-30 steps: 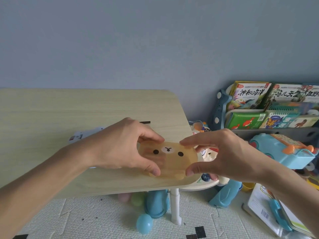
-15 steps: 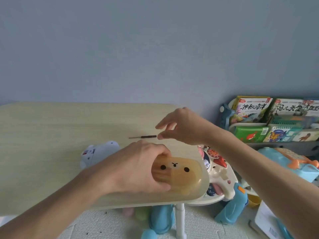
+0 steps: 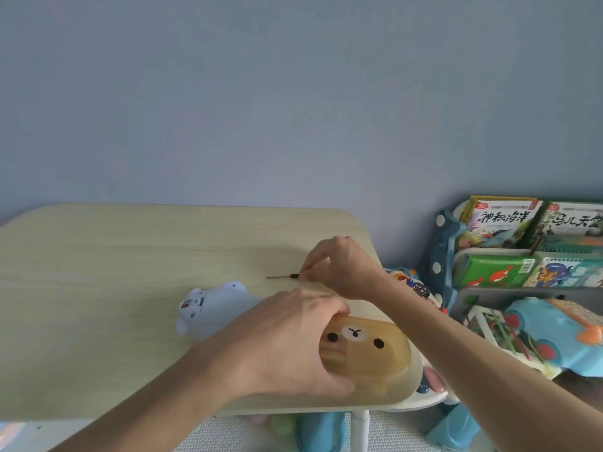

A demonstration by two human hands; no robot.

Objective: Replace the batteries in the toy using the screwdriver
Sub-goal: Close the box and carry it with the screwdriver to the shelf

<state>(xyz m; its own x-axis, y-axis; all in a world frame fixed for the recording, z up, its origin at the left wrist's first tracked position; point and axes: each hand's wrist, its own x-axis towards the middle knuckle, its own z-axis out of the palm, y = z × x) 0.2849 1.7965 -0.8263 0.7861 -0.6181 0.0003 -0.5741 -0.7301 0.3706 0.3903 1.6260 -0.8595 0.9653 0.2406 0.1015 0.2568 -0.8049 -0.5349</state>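
A brown bear-face box [image 3: 368, 349] lies near the right front corner of the wooden table [image 3: 114, 288]. My left hand [image 3: 287, 344] is clasped over its left half. A thin dark screwdriver [image 3: 282, 276] lies on the table behind it, shaft pointing left. My right hand [image 3: 339, 265] reaches over the box, and its fingertips pinch the screwdriver's handle end. A pale blue bear-shaped toy [image 3: 208, 313] lies on its side left of the box, partly hidden by my left hand.
To the right, off the table, stands a rack of picture books [image 3: 528, 246]. A turquoise toy car [image 3: 561, 337] sits below the rack. More toys and balls lie on the floor mat under the table's right edge.
My right hand let go of the bear-face box and moved back to the screwdriver, closing its fingers on the handle. My left hand stays on the box. The camera has tilted up.
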